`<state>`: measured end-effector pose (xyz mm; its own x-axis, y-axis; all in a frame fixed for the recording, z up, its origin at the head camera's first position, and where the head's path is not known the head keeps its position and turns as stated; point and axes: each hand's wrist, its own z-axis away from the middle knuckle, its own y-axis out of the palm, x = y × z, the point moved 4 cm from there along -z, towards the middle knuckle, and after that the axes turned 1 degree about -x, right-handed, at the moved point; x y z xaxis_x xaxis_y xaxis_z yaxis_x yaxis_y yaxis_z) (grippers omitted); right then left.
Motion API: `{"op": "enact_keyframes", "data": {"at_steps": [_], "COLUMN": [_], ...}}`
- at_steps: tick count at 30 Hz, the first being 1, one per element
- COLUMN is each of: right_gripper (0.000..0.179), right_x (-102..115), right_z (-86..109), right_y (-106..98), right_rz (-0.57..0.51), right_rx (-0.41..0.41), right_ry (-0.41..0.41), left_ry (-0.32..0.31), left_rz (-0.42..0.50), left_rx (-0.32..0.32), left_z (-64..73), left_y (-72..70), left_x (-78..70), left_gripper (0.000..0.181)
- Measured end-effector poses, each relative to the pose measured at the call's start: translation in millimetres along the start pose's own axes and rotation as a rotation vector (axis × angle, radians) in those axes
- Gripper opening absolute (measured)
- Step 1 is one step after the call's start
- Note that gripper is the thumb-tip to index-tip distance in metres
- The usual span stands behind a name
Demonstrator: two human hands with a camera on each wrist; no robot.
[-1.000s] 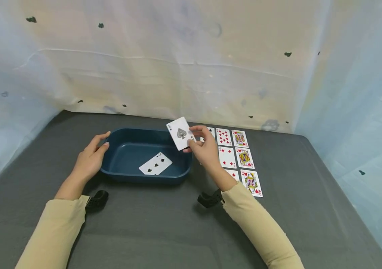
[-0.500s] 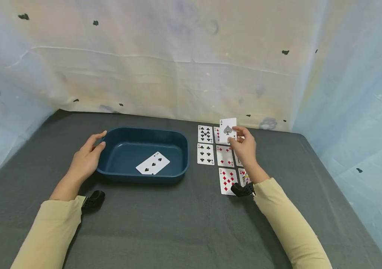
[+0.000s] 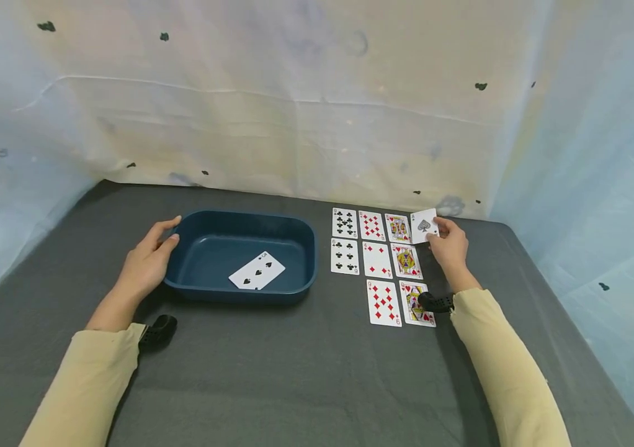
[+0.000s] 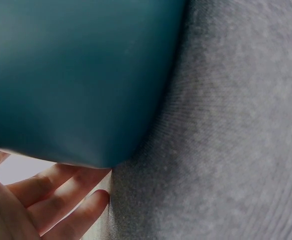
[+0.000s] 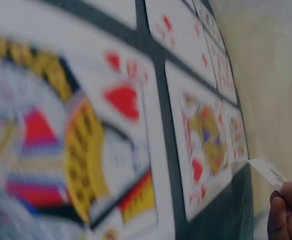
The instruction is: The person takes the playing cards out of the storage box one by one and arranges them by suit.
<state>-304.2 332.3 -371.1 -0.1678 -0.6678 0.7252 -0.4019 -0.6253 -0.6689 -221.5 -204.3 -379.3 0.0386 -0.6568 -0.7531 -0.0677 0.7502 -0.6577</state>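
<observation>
At the right end of the back row of cards, my right hand [image 3: 449,248] pinches an ace of spades [image 3: 423,225] between thumb and fingers. In the right wrist view the ace [image 5: 268,172] is tilted, its far corner right at the neighbouring face card [image 5: 238,135]. My left hand [image 3: 146,261] rests against the left end of a dark blue rectangular tub [image 3: 241,297]. Seen from the left wrist, its extended fingers [image 4: 61,197] lie along the tub's wall [image 4: 86,100]. Inside the tub lies a spade card [image 3: 257,271], face up.
Left of the ace, face-up cards form columns: clubs [image 3: 345,256], diamonds [image 3: 377,259] and heart face cards [image 3: 406,261]. The right wrist's black camera [image 3: 436,302] overlaps the front heart card [image 3: 413,307]. A pale curtain [image 3: 294,124] hangs behind the grey table [image 3: 272,385].
My right hand has carried the ace of spades from above the tub rightward over the cards, then down to the right end of the back row. My left hand has stayed at the tub.
</observation>
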Motion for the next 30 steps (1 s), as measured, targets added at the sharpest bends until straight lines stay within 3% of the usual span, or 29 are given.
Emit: {"op": "enact_keyframes", "data": {"at_steps": [7, 13, 20, 23, 27, 30], "right_gripper": [0.046, 0.045, 0.044, 0.044, 0.039, 0.036], "right_x": [-15.4, -15.0, -11.9, -2.5, 27.0, 56.9], "right_z": [-8.0, -13.8, -13.9, -10.4, -1.4, 9.9], "right_y": [-1.6, -0.8, -2.0, 0.1, 13.1, 26.6], "right_rz": [0.141, 0.306, 0.383, 0.332, 0.163, 0.028], "right_rx": [0.067, 0.082, 0.076, 0.026, -0.026, 0.001], "right_ry": [0.078, 0.033, 0.041, 0.019, -0.089, -0.187], "left_ry": [0.012, 0.009, 0.004, 0.005, 0.005, 0.0], "left_rz": [0.002, 0.004, 0.013, 0.011, 0.006, 0.006], "left_rx": [-0.002, -0.009, -0.004, -0.004, -0.01, -0.011], "left_z": [0.9, 2.5, 2.6, 2.2, 1.9, 1.7], "left_y": [-0.5, -1.1, 2.7, 3.0, 1.0, 0.2], "left_x": [-2.0, -1.7, -2.2, -1.5, -0.2, 0.1], "left_gripper": [0.054, 0.054, 0.054, 0.054, 0.054, 0.054]}}
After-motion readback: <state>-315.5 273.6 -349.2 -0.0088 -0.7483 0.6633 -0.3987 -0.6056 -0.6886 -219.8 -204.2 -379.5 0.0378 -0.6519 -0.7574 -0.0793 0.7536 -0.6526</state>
